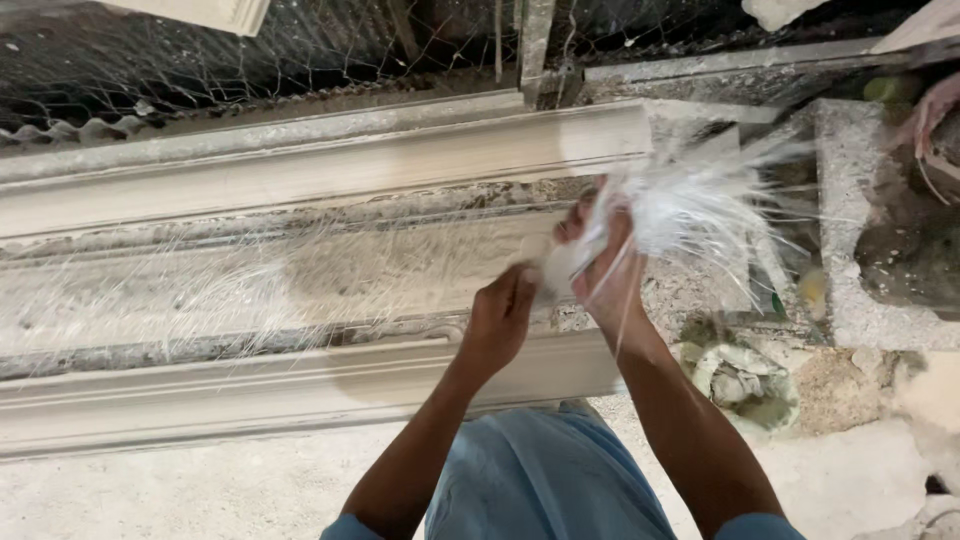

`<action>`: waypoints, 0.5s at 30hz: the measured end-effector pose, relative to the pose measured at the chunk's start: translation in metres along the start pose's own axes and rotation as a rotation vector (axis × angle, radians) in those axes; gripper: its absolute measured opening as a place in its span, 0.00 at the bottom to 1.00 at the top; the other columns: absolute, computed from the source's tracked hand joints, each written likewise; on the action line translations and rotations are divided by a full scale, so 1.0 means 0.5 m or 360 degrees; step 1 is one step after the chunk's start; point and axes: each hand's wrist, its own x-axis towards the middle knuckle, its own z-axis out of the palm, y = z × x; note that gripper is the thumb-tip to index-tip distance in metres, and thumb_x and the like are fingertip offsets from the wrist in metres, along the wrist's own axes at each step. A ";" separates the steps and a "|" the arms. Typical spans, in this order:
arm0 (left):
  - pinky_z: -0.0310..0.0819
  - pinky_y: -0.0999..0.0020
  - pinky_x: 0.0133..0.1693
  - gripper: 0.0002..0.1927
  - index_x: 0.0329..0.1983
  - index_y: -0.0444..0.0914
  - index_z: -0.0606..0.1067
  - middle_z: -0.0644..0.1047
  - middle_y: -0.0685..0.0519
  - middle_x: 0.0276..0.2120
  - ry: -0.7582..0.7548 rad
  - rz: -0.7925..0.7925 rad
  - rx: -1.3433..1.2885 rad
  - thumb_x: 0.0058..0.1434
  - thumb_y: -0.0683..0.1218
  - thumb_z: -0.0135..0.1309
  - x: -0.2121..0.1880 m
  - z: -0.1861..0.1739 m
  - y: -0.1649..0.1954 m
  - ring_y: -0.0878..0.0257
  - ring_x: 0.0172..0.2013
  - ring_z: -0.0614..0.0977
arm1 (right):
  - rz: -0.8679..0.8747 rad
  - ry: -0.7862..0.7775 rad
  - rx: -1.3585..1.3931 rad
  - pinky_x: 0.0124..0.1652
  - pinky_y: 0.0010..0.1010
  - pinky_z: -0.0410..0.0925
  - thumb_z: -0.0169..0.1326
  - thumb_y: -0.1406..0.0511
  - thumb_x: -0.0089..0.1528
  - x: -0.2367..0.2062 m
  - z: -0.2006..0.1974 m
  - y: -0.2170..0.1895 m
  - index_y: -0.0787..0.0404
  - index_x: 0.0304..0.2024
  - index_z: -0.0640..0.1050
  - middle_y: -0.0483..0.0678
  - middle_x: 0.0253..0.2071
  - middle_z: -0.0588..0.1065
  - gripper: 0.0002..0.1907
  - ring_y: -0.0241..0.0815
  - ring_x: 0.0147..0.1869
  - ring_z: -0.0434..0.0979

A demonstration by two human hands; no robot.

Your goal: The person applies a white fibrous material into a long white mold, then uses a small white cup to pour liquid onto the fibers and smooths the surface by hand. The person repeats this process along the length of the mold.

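Bundle of white fibre strands clamped in right hand, loose ends fanning up and to the right. Left hand just beside, pinching the bundle's lower-left end. Held above long plaster moulding on bench, wire mesh behind.

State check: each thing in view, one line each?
left hand: closed, pinching the lower end of the fibre bundle
right hand: closed around the fibre bundle
fibre bundle: white, held up, strands splayed loose
long mould: lying flat, loose fibre strands spread thinly in its channel
wire mesh: stretched behind the mould
crumpled sack: on the floor, crushed
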 end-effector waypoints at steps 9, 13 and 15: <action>0.74 0.44 0.49 0.28 0.65 0.24 0.62 0.76 0.33 0.50 -0.0714 -0.0538 0.1312 0.67 0.47 0.47 0.055 -0.012 -0.096 0.42 0.49 0.79 | -0.0520 -0.0326 -0.0613 0.28 0.23 0.66 0.34 0.51 0.77 0.130 -0.069 -0.347 0.63 0.48 0.76 0.50 0.33 0.76 0.26 0.35 0.30 0.73; 0.52 0.31 0.60 0.24 0.64 0.24 0.65 0.64 0.25 0.66 -0.0196 -0.0168 0.1066 0.74 0.47 0.44 0.040 0.002 -0.050 0.30 0.67 0.63 | -0.0450 0.0560 -0.0844 0.29 0.26 0.64 0.39 0.49 0.80 0.035 -0.016 -0.206 0.57 0.43 0.76 0.46 0.32 0.74 0.23 0.34 0.29 0.68; 0.63 0.45 0.63 0.21 0.64 0.24 0.68 0.70 0.27 0.63 -0.0244 0.0094 0.0085 0.77 0.45 0.41 0.032 0.042 -0.004 0.38 0.64 0.70 | -0.0071 0.0251 -0.0493 0.28 0.25 0.65 0.38 0.50 0.77 -0.015 0.021 -0.069 0.58 0.42 0.76 0.44 0.31 0.74 0.23 0.34 0.27 0.68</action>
